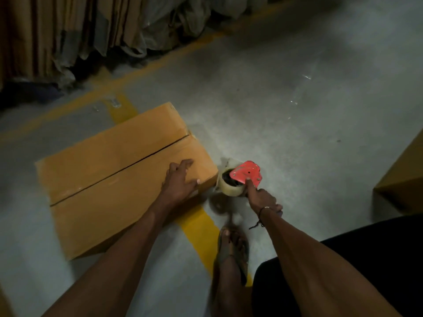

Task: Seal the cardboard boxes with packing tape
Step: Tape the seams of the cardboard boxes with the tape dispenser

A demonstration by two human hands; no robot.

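- Two bare hands work at a closed cardboard box on a concrete floor.
- Left hand lies on the box's near right corner, fingers loosely spread and holding nothing.
- Right hand grips a red tape dispenser with its clear tape roll just beside that corner, forefinger extended along the red plate.
- Centre seam shows dark and untaped.

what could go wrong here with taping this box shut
1. The tape dispenser is off the box's right edge, not lined up with the open centre seam, so the strip may start crooked.
2. The left hand rests only on the near right corner of the cardboard box; the flaps could shift or gap.
3. The foot is close below the dispenser.
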